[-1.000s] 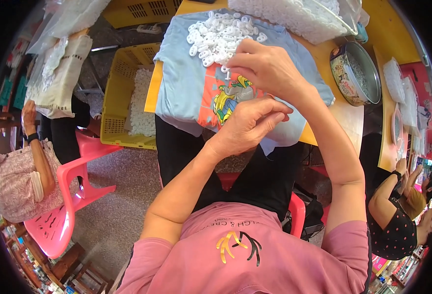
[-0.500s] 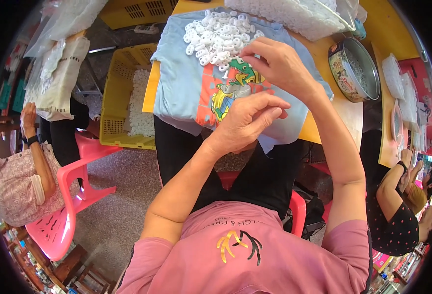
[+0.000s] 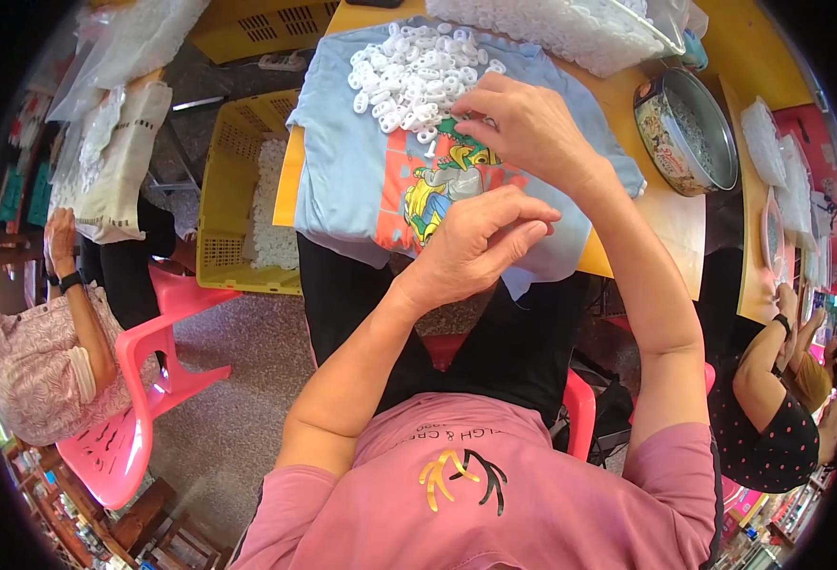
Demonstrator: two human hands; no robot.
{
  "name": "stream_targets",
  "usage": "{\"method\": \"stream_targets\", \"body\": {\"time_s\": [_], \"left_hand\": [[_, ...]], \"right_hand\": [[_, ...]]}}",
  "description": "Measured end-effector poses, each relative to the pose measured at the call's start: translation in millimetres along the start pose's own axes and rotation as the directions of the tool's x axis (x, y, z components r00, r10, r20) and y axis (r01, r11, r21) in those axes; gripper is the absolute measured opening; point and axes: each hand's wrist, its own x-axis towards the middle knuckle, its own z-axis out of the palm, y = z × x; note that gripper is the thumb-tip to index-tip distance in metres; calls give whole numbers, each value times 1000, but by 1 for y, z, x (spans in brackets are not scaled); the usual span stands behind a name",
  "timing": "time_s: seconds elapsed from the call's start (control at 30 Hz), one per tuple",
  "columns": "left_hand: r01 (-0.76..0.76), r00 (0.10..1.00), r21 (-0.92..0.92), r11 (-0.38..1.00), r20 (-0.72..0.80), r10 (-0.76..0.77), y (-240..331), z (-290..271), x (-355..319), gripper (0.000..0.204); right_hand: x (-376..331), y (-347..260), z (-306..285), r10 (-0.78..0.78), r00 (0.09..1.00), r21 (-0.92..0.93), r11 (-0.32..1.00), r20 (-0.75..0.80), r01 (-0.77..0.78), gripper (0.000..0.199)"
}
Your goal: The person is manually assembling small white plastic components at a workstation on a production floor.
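Observation:
A heap of small white plastic pieces with oval holes (image 3: 414,76) lies on a light blue cloth (image 3: 328,161) with a colourful cartoon print. At the heap's right edge is my right hand (image 3: 532,128), palm down, its thumb and forefinger apart close to the nearest pieces. Nothing shows between those fingertips. Nearer to me, over the print, my left hand (image 3: 475,242) is closed, its thumb pressed along curled fingers. Whatever it may hold is hidden. One small white piece (image 3: 430,150) lies on the print, away from the heap.
A yellow crate (image 3: 224,209) with white pieces stands left of the table. Behind the heap is a white basket (image 3: 561,38) full of pieces. A round tin (image 3: 684,133) stands at the right. People sit on both sides, one near a pink chair (image 3: 124,427).
My right hand has shifted slightly left and nearer the heap, its thumb and forefinger parting a little. My left hand stays closed in nearly the same place.

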Motion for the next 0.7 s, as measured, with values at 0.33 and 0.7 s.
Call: {"method": "stream_targets", "body": {"time_s": [0.33, 0.7], "left_hand": [[166, 966, -437, 884, -111, -236, -4, 2, -1, 17], [141, 891, -509, 849, -310, -333, -6, 4, 16, 17]], "right_hand": [[-15, 6, -26, 339, 933, 534, 770, 120, -349, 20], [-57, -12, -50, 305, 885, 790, 410, 352, -455, 27]]}}
